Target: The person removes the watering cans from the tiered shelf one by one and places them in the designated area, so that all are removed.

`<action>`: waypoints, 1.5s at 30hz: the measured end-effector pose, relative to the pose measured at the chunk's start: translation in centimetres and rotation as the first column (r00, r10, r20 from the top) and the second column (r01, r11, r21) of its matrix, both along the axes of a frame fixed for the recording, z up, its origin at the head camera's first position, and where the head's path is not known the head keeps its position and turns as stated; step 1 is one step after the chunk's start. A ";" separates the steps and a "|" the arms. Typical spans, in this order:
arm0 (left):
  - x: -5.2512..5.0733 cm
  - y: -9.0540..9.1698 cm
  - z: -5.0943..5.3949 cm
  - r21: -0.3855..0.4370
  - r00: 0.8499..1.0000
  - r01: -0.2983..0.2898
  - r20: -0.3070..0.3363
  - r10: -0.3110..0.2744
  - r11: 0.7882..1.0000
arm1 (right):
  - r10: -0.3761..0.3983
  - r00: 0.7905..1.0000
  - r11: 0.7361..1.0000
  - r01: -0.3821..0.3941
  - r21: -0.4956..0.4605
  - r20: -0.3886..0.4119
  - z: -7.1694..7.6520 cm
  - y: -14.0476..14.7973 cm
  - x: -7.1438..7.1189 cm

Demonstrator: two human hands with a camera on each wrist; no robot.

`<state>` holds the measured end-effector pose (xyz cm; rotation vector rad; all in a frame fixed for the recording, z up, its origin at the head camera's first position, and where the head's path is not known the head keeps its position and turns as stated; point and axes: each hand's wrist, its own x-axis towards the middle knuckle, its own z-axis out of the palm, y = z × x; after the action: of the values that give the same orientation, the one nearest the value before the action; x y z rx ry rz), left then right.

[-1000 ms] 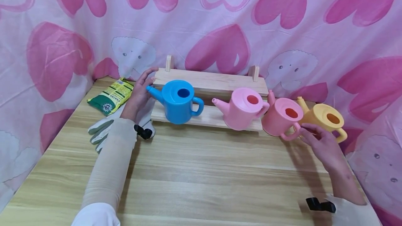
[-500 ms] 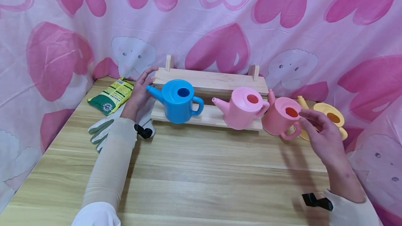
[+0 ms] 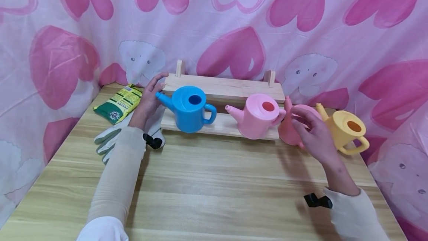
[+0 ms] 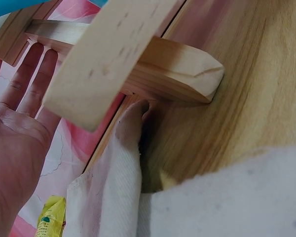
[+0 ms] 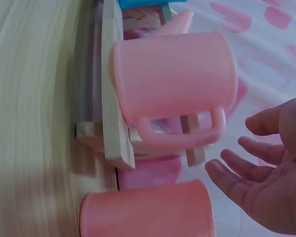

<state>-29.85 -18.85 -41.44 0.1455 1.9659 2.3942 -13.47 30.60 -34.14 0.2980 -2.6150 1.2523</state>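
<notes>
My left hand (image 3: 148, 101) is at the left end of a two-tier wooden shelf (image 3: 227, 86). In the left wrist view that hand (image 4: 19, 138) has straight fingers, their tips against the wood. On the lower tier stand a blue watering can (image 3: 190, 114) and a light pink watering can (image 3: 254, 122). My right hand (image 3: 315, 137) hovers before a coral watering can (image 3: 287, 131) on the table, partly covering it. Its fingers are loosely bent and hold nothing; the right wrist view shows this hand (image 5: 276, 182) apart from the light pink can's handle (image 5: 182, 138).
A yellow watering can (image 3: 346, 127) stands at the far right of the table (image 3: 214, 189). White-and-grey gloves (image 3: 110, 140) lie under the left forearm, with a green and yellow packet (image 3: 120, 103) behind them. A pink heart-patterned curtain (image 3: 207, 21) hangs close behind the shelf.
My right hand has left the yellow can's side and moved left, in front of the coral can. The left hand and all the watering cans have stayed in place.
</notes>
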 end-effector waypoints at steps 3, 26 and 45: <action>0.0 0.0 -0.1 0.003 1.000 0.002 0.002 -0.002 1.000 | 0.018 1.000 1.000 -0.018 0.004 0.012 -0.1 -0.6 -0.3; 0.2 0.1 -0.3 0.018 1.000 0.003 -0.014 -0.003 1.000 | -0.017 0.997 0.998 0.012 0.054 0.079 -1.2 -2.0 -1.9; 0.2 0.1 0.0 0.008 1.000 0.007 -0.019 -0.007 1.000 | -0.036 0.997 0.992 0.028 0.125 0.066 -1.2 -2.0 -1.2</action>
<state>-29.68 -18.79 -41.47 0.1763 1.9600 2.4058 -14.70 28.65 -35.33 0.2376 -2.7497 1.1110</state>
